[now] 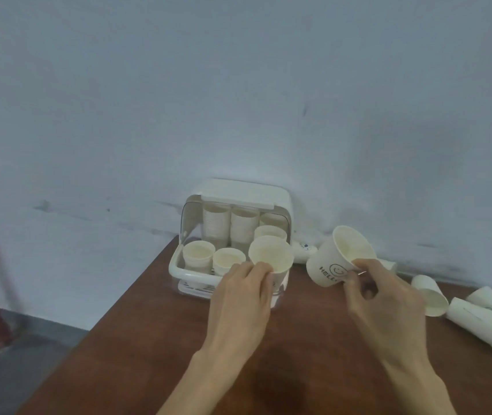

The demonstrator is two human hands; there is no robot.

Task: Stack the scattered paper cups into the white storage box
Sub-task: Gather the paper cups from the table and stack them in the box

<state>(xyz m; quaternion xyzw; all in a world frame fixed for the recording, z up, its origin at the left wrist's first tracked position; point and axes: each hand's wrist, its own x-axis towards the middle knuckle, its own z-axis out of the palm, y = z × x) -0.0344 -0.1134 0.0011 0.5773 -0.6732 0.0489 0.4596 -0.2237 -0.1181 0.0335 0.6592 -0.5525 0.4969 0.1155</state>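
Observation:
The white storage box (pixel 179 266) stands open against the wall at the table's back edge, holding several stacks of paper cups (pixel 215 224). My left hand (pixel 243 295) grips an upright paper cup (pixel 271 254) at the box's front right corner. My right hand (pixel 385 307) pinches the rim of a tilted cup with a smiley print (pixel 328 266), held in the air just right of the box.
More paper cups lie on their sides on the brown table (pixel 149 339) to the right: one (pixel 430 293) near my right hand, a nested row (pixel 484 322) further right. The table's left edge drops to a grey floor (pixel 14 354). The wall (pixel 238 100) is close behind.

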